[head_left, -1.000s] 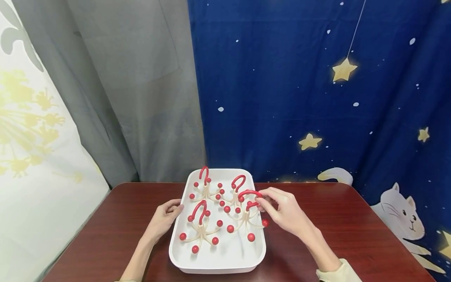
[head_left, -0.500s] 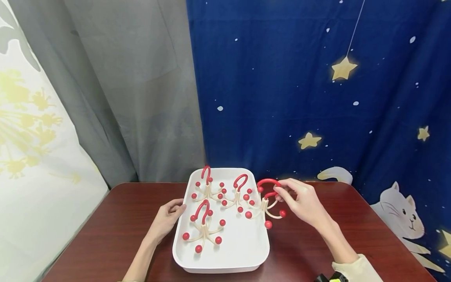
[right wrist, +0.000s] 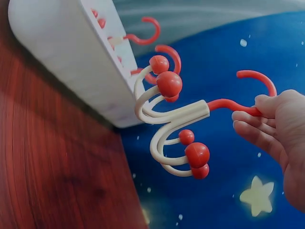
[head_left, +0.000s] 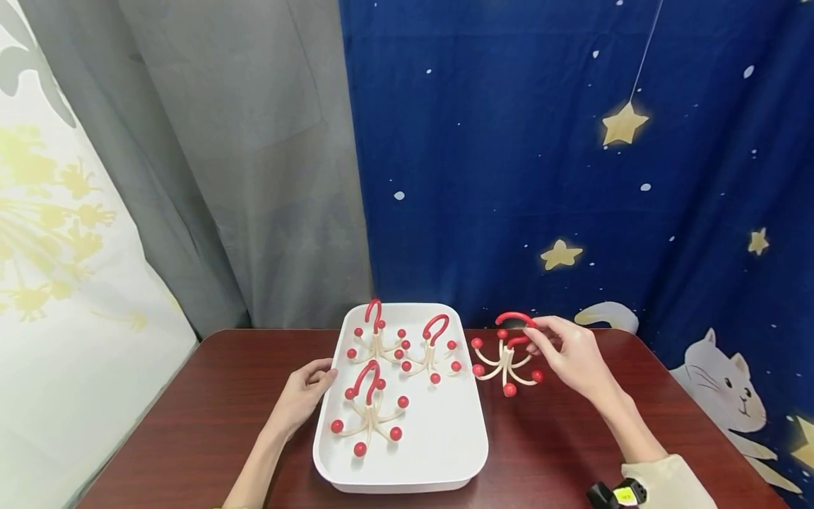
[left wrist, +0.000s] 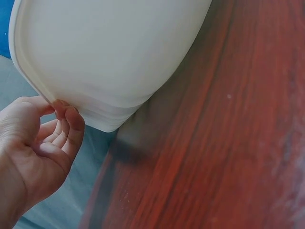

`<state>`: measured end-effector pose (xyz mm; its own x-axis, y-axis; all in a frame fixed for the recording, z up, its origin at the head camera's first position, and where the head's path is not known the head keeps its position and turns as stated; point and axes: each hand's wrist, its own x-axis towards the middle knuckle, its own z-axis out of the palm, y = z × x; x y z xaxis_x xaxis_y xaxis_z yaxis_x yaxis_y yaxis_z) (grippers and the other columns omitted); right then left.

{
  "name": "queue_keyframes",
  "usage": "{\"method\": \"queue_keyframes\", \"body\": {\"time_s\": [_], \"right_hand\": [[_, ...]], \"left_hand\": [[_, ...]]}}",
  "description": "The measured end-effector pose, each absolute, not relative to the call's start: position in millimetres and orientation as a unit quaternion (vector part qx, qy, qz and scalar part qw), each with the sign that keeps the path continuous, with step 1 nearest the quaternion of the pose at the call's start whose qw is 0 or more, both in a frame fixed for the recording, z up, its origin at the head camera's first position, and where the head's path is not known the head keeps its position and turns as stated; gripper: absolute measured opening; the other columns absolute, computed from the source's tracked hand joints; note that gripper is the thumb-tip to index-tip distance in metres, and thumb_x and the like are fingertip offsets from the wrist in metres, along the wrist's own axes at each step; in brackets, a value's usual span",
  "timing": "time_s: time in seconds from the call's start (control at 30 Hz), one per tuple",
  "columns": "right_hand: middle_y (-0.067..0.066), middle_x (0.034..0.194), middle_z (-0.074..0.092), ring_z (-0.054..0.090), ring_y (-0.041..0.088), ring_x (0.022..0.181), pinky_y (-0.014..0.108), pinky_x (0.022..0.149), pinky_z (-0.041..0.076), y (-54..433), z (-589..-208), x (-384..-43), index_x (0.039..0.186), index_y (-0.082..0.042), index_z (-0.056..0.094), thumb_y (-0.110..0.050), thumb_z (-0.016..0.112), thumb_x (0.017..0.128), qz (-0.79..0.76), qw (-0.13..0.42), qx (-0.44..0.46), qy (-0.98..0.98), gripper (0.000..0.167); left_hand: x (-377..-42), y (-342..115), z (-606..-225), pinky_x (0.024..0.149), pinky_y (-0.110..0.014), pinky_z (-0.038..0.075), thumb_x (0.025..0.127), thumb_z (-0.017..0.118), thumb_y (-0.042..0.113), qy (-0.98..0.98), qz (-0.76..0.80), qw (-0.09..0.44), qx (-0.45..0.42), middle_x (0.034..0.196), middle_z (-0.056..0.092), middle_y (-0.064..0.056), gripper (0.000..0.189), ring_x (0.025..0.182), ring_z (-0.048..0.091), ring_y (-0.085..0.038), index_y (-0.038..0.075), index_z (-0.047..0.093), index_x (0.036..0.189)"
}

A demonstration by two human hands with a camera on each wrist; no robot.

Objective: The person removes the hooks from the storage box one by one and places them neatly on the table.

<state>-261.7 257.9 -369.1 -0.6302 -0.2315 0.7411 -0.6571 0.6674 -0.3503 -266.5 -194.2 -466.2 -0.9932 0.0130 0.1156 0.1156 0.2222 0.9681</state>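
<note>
My right hand (head_left: 569,353) pinches the red hook of a cream multi-arm hanger (head_left: 506,359) with red ball tips. That hanger is held over the table, just right of the white plastic bin (head_left: 439,452); in the right wrist view the hanger (right wrist: 183,114) shows its arms curling out from a central stem. On the bin's left side, my left hand (head_left: 305,392) grips the rim between thumb and fingers, as the left wrist view shows of the hand (left wrist: 43,138). Inside the bin stand three similar hangers: front left (head_left: 370,417), back left (head_left: 376,344) and back right (head_left: 432,357).
The bin rests on a dark red wooden table (head_left: 572,438). Behind hang a grey curtain (head_left: 267,177) and a blue star-patterned curtain (head_left: 477,177). A black device with a yellow label (head_left: 623,495) sits at my right sleeve.
My right hand has carried one hanger from the bin's right part, over the rim, to the right above the table. My left hand stays at the rim.
</note>
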Motion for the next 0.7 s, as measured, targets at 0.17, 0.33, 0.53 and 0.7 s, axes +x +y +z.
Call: {"method": "queue_keyframes", "body": {"time_s": [0.17,0.33,0.53,0.7], "right_hand": [[0.001,0.076,0.071,0.069,0.012,0.062,0.007,0.067,0.048,269.3,-374.8,-271.7,0.098,0.000,0.071,0.003,0.075,0.087,0.307,0.340,0.244,-0.855,0.012],[0.007,0.076,0.072,0.070,0.015,0.062,0.009,0.064,0.048,276.1,-382.0,-281.0,0.098,0.002,0.069,0.003,0.074,0.089,0.319,0.332,0.229,-0.858,0.010],[0.009,0.077,0.072,0.070,0.017,0.061,0.012,0.058,0.050,279.0,-391.3,-296.0,0.098,0.002,0.069,-0.002,0.071,0.093,0.342,0.306,0.199,-0.866,0.007],[0.011,0.076,0.072,0.069,0.014,0.060,0.014,0.055,0.050,279.4,-400.4,-306.5,0.097,0.004,0.069,-0.004,0.071,0.094,0.348,0.295,0.175,-0.872,0.009]], "left_hand": [[-266.8,-195.2,-467.8,0.076,-0.023,0.055,0.101,0.064,0.011,-0.775,-0.629,0.038,-0.047,0.091,0.070,-0.018,0.037,0.082,0.071,-0.022,-0.008,0.057,0.132],[-267.5,-195.9,-468.1,0.076,-0.023,0.055,0.100,0.064,0.011,-0.772,-0.633,0.034,-0.054,0.091,0.069,-0.018,0.039,0.083,0.071,-0.022,-0.009,0.056,0.133],[-266.5,-195.7,-467.5,0.075,-0.023,0.055,0.100,0.065,0.011,-0.772,-0.632,0.044,-0.051,0.090,0.069,-0.017,0.038,0.081,0.071,-0.020,-0.009,0.057,0.132],[-266.1,-195.4,-467.9,0.075,-0.023,0.055,0.100,0.065,0.011,-0.774,-0.630,0.040,-0.045,0.090,0.069,-0.016,0.038,0.081,0.071,-0.021,-0.008,0.057,0.132]]}}
